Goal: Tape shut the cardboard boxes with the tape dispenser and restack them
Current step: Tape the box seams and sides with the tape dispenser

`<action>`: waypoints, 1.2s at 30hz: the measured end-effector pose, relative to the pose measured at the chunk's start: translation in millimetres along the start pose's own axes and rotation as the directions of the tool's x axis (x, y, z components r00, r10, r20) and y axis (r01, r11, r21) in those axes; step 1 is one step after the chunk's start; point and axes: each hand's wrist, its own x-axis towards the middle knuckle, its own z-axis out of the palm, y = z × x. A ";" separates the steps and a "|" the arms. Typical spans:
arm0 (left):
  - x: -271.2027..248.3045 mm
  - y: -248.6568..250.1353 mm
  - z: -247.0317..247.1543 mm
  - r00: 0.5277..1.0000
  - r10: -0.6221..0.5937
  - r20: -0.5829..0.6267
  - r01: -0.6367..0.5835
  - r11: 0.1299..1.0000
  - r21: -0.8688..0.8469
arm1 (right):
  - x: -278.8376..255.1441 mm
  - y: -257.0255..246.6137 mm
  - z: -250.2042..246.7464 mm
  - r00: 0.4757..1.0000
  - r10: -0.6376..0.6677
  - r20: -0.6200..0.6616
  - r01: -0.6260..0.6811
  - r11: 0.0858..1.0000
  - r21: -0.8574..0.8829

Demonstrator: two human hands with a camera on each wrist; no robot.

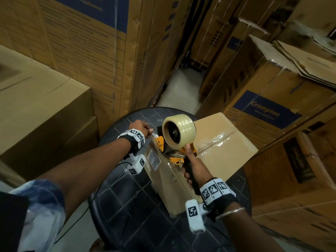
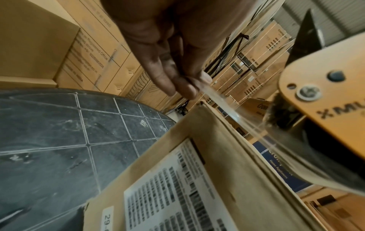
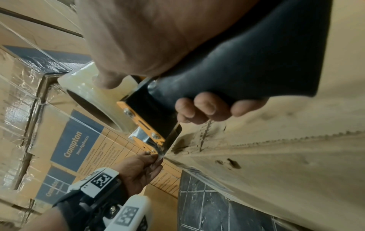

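Cardboard box lies on a round dark desk, a clear tape strip already along its top seam and a white label on its near end. Tape dispenser, yellow frame with a big clear roll, sits over the box's label end. Right hand has its grip wrapped round the black handle, thumb up against the roll. Left hand just left of the dispenser, grip pinching the loose tape end pulled out over the box corner. Tall stacks of printed cartons all around.
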 end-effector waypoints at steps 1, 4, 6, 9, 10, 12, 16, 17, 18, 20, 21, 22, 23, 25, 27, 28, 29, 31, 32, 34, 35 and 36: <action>1.6 -0.7 0.8 1.000 0.000 0.001 0.000 1.000 -0.004 | 0.5 0.0 -0.2 1.000 -0.003 -0.002 0.003 1.000 0.001; 3.8 -3.8 2.9 1.000 0.016 0.009 -0.016 1.000 0.008 | 1.9 0.8 0.1 1.000 -0.005 -0.008 0.005 1.000 -0.002; 6.0 -7.0 6.1 1.000 0.021 0.021 -0.021 1.000 -0.003 | 3.0 1.4 0.7 1.000 0.001 -0.013 -0.001 1.000 -0.015; 5.0 -11.1 8.8 1.000 0.019 0.023 -0.019 1.000 0.005 | 4.6 2.5 2.3 1.000 0.012 -0.010 -0.012 0.999 -0.034; 5.3 -13.3 9.3 0.999 0.017 0.029 -0.018 0.999 0.032 | 5.2 2.7 2.7 1.000 0.010 -0.011 -0.011 0.999 -0.039; 6.6 -16.3 10.1 0.998 0.011 0.056 -0.015 0.998 0.065 | 6.4 2.3 3.1 1.000 0.010 -0.013 -0.010 0.999 -0.049; 9.2 -19.5 12.5 0.993 -0.011 0.118 -0.001 0.995 0.099 | 7.4 0.7 2.1 1.000 0.028 -0.008 -0.028 0.998 -0.059; 8.7 -20.1 11.0 0.990 -0.021 0.140 0.007 0.995 0.098 | 7.7 0.4 2.1 0.999 0.032 -0.006 -0.032 0.998 -0.062; 8.3 -21.3 9.4 0.986 -0.035 0.162 0.019 0.995 0.099 | 7.8 0.3 2.0 0.999 0.035 -0.002 -0.035 0.997 -0.066; 8.3 -23.1 5.1 0.985 -0.031 0.173 0.007 0.991 0.136 | 7.7 0.3 2.2 0.999 0.037 0.004 -0.037 0.997 -0.068; 8.0 -22.0 2.5 0.989 -0.002 0.146 -0.025 0.983 0.182 | 7.7 0.1 2.0 0.999 0.033 0.005 -0.033 0.997 -0.069; 6.3 -19.7 0.3 0.992 0.052 0.111 -0.076 0.971 0.227 | 8.0 -0.1 1.9 0.999 0.031 0.007 -0.031 0.997 -0.070; 3.7 -16.0 -0.9 0.990 0.104 0.092 -0.124 0.960 0.252 | 8.4 -0.4 1.9 0.999 0.031 0.010 -0.030 0.997 -0.071; -1.4 -7.4 -2.3 0.973 0.194 0.121 -0.223 0.925 0.307 | 9.2 -1.6 1.9 0.999 0.033 0.017 -0.031 0.997 -0.073; -7.2 0.8 -2.0 0.951 0.242 0.192 -0.302 0.857 0.416 | 9.8 -2.3 1.2 0.999 0.038 0.023 -0.036 0.996 -0.079; -7.7 3.0 -1.5 0.942 0.258 0.214 -0.330 0.823 0.462 | 9.9 -2.5 0.6 0.999 0.043 0.029 -0.041 0.996 -0.082; -7.6 3.8 -0.5 0.941 0.255 0.221 -0.333 0.808 0.487 | 9.7 -2.6 0.1 0.998 0.047 0.035 -0.044 0.996 -0.082; -7.6 3.2 1.4 0.947 0.242 0.210 -0.317 0.800 0.510 | 8.9 -2.9 -0.6 0.998 0.050 0.041 -0.046 0.996 -0.081; -8.4 2.3 2.2 0.950 0.242 0.200 -0.312 0.799 0.514 | 8.3 -3.6 -0.5 0.998 0.050 0.042 -0.046 0.996 -0.081; -7.8 -1.8 3.6 0.948 0.249 0.197 -0.316 0.791 0.524 | 7.1 -4.6 0.1 0.998 0.049 0.046 -0.045 0.995 -0.084; -7.5 -3.7 3.6 0.946 0.258 0.196 -0.323 0.790 0.522 | 6.2 -4.9 0.6 0.997 0.052 0.050 -0.048 0.995 -0.083; -7.7 -4.9 3.3 0.943 0.270 0.197 -0.334 0.789 0.516 | 5.2 -4.5 0.9 0.997 0.058 0.055 -0.054 0.996 -0.075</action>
